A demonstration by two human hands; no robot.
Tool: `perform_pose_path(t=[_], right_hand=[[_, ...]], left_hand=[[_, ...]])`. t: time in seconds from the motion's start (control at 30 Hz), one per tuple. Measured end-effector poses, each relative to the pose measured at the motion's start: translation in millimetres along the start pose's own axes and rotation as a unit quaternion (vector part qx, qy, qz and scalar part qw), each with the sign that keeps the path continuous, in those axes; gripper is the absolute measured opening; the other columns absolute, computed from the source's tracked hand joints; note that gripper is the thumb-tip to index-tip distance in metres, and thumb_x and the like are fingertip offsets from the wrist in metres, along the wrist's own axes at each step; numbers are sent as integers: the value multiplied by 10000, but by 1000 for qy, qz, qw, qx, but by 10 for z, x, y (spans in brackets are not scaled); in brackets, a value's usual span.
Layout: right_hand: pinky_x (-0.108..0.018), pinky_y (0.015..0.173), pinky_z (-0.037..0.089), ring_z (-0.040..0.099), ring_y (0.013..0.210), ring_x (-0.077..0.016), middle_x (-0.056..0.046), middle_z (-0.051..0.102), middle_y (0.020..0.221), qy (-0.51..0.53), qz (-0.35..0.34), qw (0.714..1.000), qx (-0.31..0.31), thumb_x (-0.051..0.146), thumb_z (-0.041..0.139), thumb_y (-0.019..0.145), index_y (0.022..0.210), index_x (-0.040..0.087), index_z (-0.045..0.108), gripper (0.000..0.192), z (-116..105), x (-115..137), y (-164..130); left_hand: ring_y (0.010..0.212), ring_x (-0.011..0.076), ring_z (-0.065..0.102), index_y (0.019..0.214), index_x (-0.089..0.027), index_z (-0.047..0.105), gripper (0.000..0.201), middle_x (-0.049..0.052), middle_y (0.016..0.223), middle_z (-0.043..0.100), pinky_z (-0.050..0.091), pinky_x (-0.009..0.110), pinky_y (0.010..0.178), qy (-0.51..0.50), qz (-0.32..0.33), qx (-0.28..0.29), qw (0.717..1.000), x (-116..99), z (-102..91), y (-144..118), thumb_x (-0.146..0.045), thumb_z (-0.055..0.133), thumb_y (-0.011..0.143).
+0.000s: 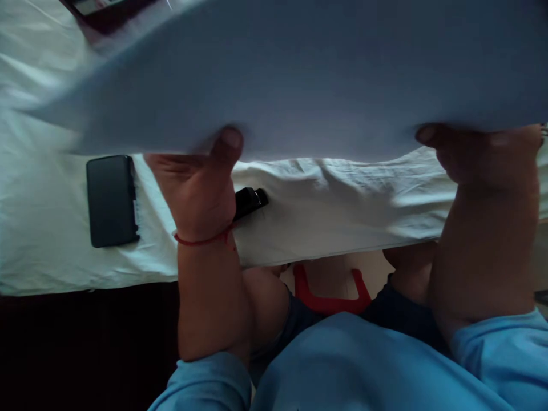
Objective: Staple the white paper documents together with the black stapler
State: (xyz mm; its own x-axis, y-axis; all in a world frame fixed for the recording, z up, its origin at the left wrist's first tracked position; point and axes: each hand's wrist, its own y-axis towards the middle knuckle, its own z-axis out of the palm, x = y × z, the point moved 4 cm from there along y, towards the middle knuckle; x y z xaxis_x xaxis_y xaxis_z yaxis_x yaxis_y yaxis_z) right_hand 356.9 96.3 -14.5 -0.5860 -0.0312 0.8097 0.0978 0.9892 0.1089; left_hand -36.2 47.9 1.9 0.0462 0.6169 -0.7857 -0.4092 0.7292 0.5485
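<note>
A large plain greyish-blue sheet (325, 80) spans the upper part of the head view, raised above the white cloth; whether it is paper or card I cannot tell. My left hand (197, 182) grips its near edge, thumb on top and fingers hidden beneath. Farther right, my right hand (483, 154) holds the same edge, its thumb also on the upper face. The sheet's left corner is smeared by motion. Just beside my left wrist lies a small black object (248, 202), partly covered by the wrist.
A white cloth (299, 228) covers the surface in front of me. On it, at the left, rests a black rectangular case (111, 201). A dark red object (103, 17) stands at the top left. Below the cloth's edge, a red stool (329, 304) shows between my legs.
</note>
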Motion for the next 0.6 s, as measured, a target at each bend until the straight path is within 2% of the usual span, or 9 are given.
perform_pose_path(t=[0.1, 0.17, 0.23, 0.3, 0.37, 0.4, 0.47, 0.53, 0.6], right_hand=[[-488, 1275, 519, 647, 1364, -290, -27, 715, 1352, -24, -48, 999, -3, 407, 1046, 646, 1157, 212, 747, 624, 11, 154, -48], [-506, 1239, 540, 685, 1274, -273, -38, 737, 1250, -31, -47, 998, -5, 419, 1036, 669, 1104, 174, 758, 572, 60, 163, -54], [-518, 1188, 579, 706, 1205, -262, -42, 743, 1196, -6, -36, 999, -40, 496, 1045, 639, 1068, 144, 760, 624, 87, 111, -46], [-502, 1185, 589, 703, 1223, -250, -32, 741, 1222, 19, -38, 996, -80, 597, 1041, 571, 1090, 133, 758, 752, 87, 65, -42], [-472, 1195, 583, 694, 1272, -244, -22, 738, 1260, 20, -34, 997, -73, 645, 1017, 549, 1110, 134, 756, 802, 90, 61, -44], [-461, 1201, 576, 688, 1298, -247, -20, 735, 1286, 9, -22, 998, -51, 642, 1013, 551, 1114, 139, 757, 797, 97, 74, -48], [-464, 1226, 551, 671, 1347, -265, -25, 723, 1345, -20, 1, 1000, -12, 586, 1028, 557, 1121, 152, 766, 759, 101, 128, -61], [-489, 1246, 532, 670, 1348, -276, -27, 728, 1336, -30, 10, 1000, 3, 529, 1032, 604, 1133, 163, 776, 692, 103, 192, -71], [-499, 1232, 542, 685, 1313, -267, -15, 742, 1282, -6, 7, 1000, 11, 506, 1016, 667, 1146, 173, 781, 629, 121, 228, -70]], left_hand=[[921, 159, 701, 945, -265, 841, 217, -44, 884, 745, 572, 330, 1108, 159, -88, 56, 982, 11, -59, -30, -308, 1000, 802], [935, 165, 706, 945, -259, 831, 166, -48, 902, 772, 570, 341, 1126, 199, -106, 54, 973, 35, -89, -39, -245, 955, 836], [1097, 184, 723, 980, -243, 806, 259, -36, 971, 791, 538, 354, 1200, 145, -53, 24, 988, 49, -102, -29, -312, 985, 805], [1231, 203, 713, 1073, -232, 767, 500, -17, 1024, 783, 503, 390, 1265, 72, 34, 12, 997, 53, -117, -19, -517, 1018, 747], [1169, 200, 734, 1106, -208, 741, 617, 3, 1072, 776, 476, 450, 1301, 88, 60, 25, 994, 73, -151, -10, -668, 964, 761], [1097, 199, 745, 1075, -191, 740, 619, 14, 1087, 776, 455, 492, 1319, 126, 42, 47, 990, 89, -167, -4, -676, 960, 759], [990, 213, 744, 1003, -171, 744, 519, 17, 1000, 766, 403, 593, 1343, 214, -15, 101, 971, 115, -196, 0, -599, 955, 798], [990, 246, 741, 936, -178, 739, 360, -7, 841, 706, 340, 674, 1354, 274, -60, 142, 949, 121, -210, -5, -477, 924, 857], [1063, 271, 738, 853, -193, 704, 271, -12, 783, 664, 341, 687, 1346, 288, -64, 122, 947, 93, -210, -2, -374, 907, 863]])
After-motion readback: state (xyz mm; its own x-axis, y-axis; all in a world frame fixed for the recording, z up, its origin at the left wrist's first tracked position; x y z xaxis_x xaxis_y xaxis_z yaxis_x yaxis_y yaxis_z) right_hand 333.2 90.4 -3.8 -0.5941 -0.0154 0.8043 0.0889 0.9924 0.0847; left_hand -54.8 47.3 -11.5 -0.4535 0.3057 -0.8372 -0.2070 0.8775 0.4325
